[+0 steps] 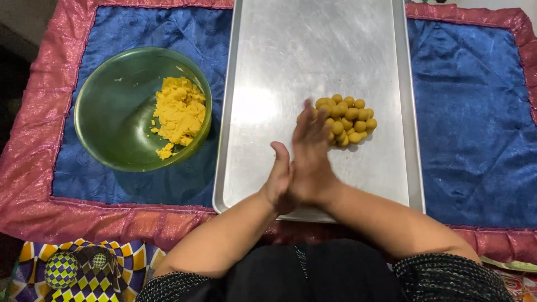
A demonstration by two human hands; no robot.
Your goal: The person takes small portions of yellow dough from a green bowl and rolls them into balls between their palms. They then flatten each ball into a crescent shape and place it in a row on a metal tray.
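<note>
— What do the hands look like from where you sit?

— I see the left hand (278, 180) and the right hand (311, 151) pressed palm to palm at lower centre of the frame, over the near edge of the metal tray (263, 84). The fingers lie flat and close together, not spread. They are blurred, and I can't tell whether anything sits between the palms.

— And the yellow stuff?

— A heap of small yellow balls (349, 120) rests on the tray just above the fingertips, right of centre, bunched tightly together; I judge that leaves the rest of the sheet bare. Left of the tray stands a green bowl (112, 112) with a lump of yellow dough (179, 114) against its right wall, the side nearest the hands, so I'd say it's within easy reach.

— What's underneath?

— A blue quilted cloth (475, 112) with a pink border, spread beneath both tray and bowl.
</note>
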